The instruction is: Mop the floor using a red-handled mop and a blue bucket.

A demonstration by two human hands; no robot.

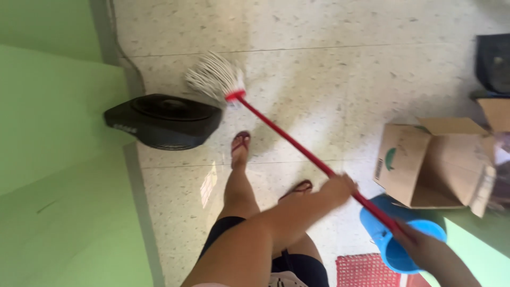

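On the speckled terrazzo floor (pixel 340 79), beside a black dome-shaped lid (pixel 164 119) at the green wall (pixel 53 122): string mop (pixel 297 146), white head (pixel 215 77) near the lid, red handle running diagonally from the head at upper left back to lower right. Left hand (pixel 337 188), the nearer to the head, clenched around mid-handle; right hand (pixel 425 247) closed on the handle's end over a blue bucket (pixel 396 250). Open cardboard box (pixel 430 162) just right of the handle; sandalled feet (pixel 240 144) below the head
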